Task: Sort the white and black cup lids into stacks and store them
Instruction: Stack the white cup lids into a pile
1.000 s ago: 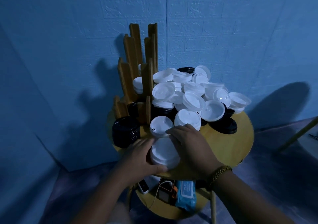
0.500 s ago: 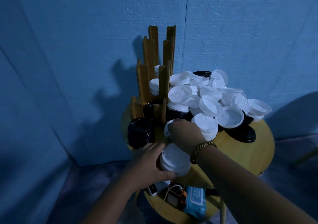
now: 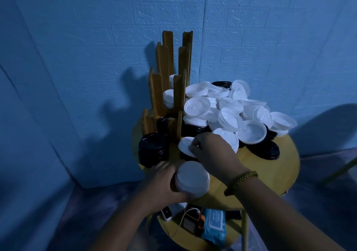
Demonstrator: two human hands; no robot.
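on the left side of the table (image 3: pixel 270 175) stands a stack of black lids (image 3: pixel 153 148), very near the edge. a push from a wrist could send it to the floor. behind it the wooden rack (image 3: pixel 166 88) has some white lids and black lids in its slots.

the left hand (image 3: pixel 164 183) has its grip closed around a short stack of white lids (image 3: pixel 192 179) at the front of the table, with the fingers curled on its side. i think that if this grip loosens when a new lid is pressed on top, the stack may slide apart or tip over the front edge.

the right hand (image 3: pixel 210 150) pinches one white lid (image 3: pixel 185 146) by its rim, just beyond the stack. the lid is tilted, and i cannot tell if it is free of the dark lid under it. such a thin pinch may slip, or the lid may land crooked and not nest.

to the right the loose pile (image 3: pixel 231 111) is heaped high, white over black. taking a lid from low in it could bring others down, and the black lids (image 3: pixel 268 150) on that side could be pushed off.
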